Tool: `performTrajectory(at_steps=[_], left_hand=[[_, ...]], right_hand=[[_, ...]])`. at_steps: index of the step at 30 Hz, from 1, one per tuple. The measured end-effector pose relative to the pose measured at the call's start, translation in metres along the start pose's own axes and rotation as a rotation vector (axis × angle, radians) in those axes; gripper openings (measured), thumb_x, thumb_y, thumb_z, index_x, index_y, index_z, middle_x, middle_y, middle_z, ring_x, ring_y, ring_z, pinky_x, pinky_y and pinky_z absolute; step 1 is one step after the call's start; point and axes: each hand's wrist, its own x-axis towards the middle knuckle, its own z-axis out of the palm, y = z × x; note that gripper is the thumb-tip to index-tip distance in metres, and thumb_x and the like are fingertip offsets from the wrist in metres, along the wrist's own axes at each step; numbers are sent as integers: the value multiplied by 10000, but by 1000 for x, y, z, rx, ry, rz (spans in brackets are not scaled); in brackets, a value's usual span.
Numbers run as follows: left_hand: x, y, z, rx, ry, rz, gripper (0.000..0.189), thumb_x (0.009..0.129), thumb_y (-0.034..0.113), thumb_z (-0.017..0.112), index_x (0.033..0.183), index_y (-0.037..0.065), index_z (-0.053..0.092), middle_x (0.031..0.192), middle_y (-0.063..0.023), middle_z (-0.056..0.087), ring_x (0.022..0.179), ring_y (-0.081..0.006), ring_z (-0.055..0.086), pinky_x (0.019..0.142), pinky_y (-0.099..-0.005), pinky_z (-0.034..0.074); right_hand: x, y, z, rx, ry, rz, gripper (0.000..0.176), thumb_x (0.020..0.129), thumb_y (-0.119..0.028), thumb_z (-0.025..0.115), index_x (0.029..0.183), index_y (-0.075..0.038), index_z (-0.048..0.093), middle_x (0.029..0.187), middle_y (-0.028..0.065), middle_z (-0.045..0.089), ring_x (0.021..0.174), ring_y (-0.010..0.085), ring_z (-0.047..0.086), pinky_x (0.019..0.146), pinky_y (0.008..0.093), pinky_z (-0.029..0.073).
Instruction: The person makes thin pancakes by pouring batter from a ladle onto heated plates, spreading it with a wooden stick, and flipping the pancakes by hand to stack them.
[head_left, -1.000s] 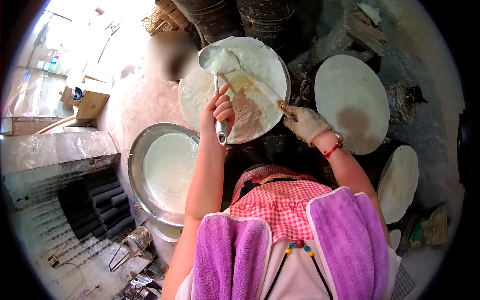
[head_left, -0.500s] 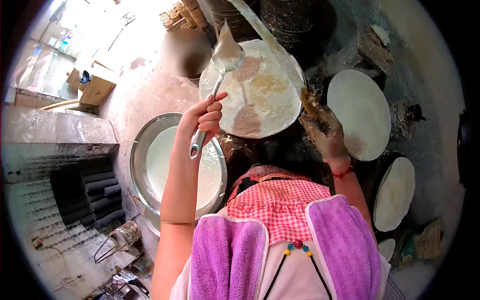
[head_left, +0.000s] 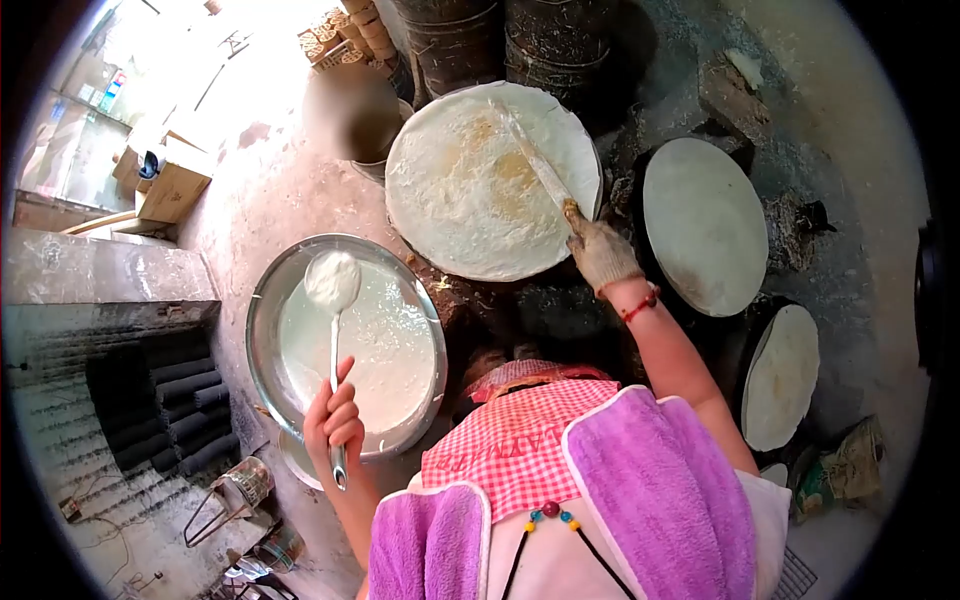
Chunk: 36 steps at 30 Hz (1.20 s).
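My left hand (head_left: 335, 420) grips the handle of a metal ladle (head_left: 332, 300). The ladle's bowl is full of white batter and hovers over a wide metal basin (head_left: 262, 300) of the same batter. My right hand (head_left: 603, 250), in a dirty work glove, holds a long flat spreader (head_left: 535, 160) laid across a round griddle (head_left: 490, 180). A thin pale batter layer covers that griddle.
Two more round griddles with pale crepes (head_left: 705, 225) (head_left: 782, 375) sit to the right on a dark stove. Dark barrels (head_left: 500, 35) stand behind. A cardboard box (head_left: 170, 185) lies at the left, with stacked dark briquettes (head_left: 180, 410) below it. A pink checked apron and purple towel fill the foreground.
My left hand has swung the ladle from above the griddle down to the basin, where it now holds batter. My right hand has spread the batter across the griddle with the spreader.
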Motion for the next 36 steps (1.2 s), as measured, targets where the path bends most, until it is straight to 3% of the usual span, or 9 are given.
performTrajectory(at_steps=[12, 14, 16, 18, 21, 24, 30, 34, 36], left_hand=[[-38, 19, -37, 157, 28, 189, 431, 1025, 154, 277, 1383, -85, 253, 727, 1, 325, 460, -36, 299, 333, -169, 305], [-39, 19, -36, 103, -3, 169, 434, 1025, 153, 275, 1389, -81, 239, 736, -3, 327, 469, -40, 308, 340, -173, 309], [-41, 21, -36, 52, -24, 163, 438, 1025, 152, 272, 1396, -78, 225, 746, -7, 328, 478, -43, 317, 346, -176, 314], [-40, 23, -41, -25, -103, 110, 444, 1026, 149, 268, 1406, -71, 203, 760, -14, 329, 492, -50, 330, 357, -183, 323], [-41, 23, -37, -21, -91, 92, 439, 1025, 146, 269, 1404, -67, 215, 760, -18, 336, 489, -52, 332, 357, -185, 329], [-42, 20, -33, 3, -52, 98, 435, 1023, 149, 284, 1398, -64, 237, 755, -17, 343, 480, -45, 330, 350, -181, 329], [-44, 15, -38, 88, 15, 141, 439, 1015, 153, 311, 1394, -62, 257, 726, -1, 340, 456, -31, 314, 329, -170, 327], [-49, 15, -41, 104, 66, 170, 450, 1013, 142, 305, 1408, -60, 229, 725, 0, 333, 454, -27, 311, 327, -164, 328], [-52, 18, -44, 75, 41, 173, 461, 1013, 136, 298, 1419, -58, 198, 723, 1, 325, 456, -23, 310, 326, -162, 330]], right_hand=[[-10, 0, -10, 7, -129, 81, 472, 898, -220, 512, 1364, -180, 448, 1118, 250, 585, 1028, 422, 553, 894, 470, 441], [-19, -7, -2, -3, -62, 50, 475, 902, -203, 525, 1371, -196, 448, 1028, 201, 641, 870, 343, 632, 763, 415, 506], [-43, -23, -17, 672, -298, 347, 477, 904, -159, 545, 1372, -194, 459, 963, 93, 663, 688, 182, 622, 594, 301, 505], [-61, -39, -16, 726, -323, 329, 480, 904, -105, 551, 1370, -181, 470, 887, 7, 630, 581, 75, 528, 496, 210, 440], [-56, -29, 53, 759, -84, -343, 464, 897, -165, 559, 1352, -218, 486, 1017, 109, 649, 808, 191, 624, 714, 301, 510], [-41, -92, 15, 29, -228, -142, 433, 900, -229, 526, 1333, -223, 497, 1103, 185, 611, 984, 315, 602, 871, 393, 484], [17, -115, 23, -6, -289, -239, 454, 890, -246, 516, 1342, -219, 484, 1148, 187, 598, 1063, 355, 562, 929, 417, 450], [-2, -102, 25, 197, -418, -202, 517, 869, -232, 593, 1366, -183, 461, 1241, 188, 568, 1111, 320, 564, 972, 362, 430], [-23, -54, 64, 1105, -359, -279, 598, 810, -174, 705, 1360, -134, 474, 1242, 145, 589, 1080, 227, 590, 921, 317, 465]])
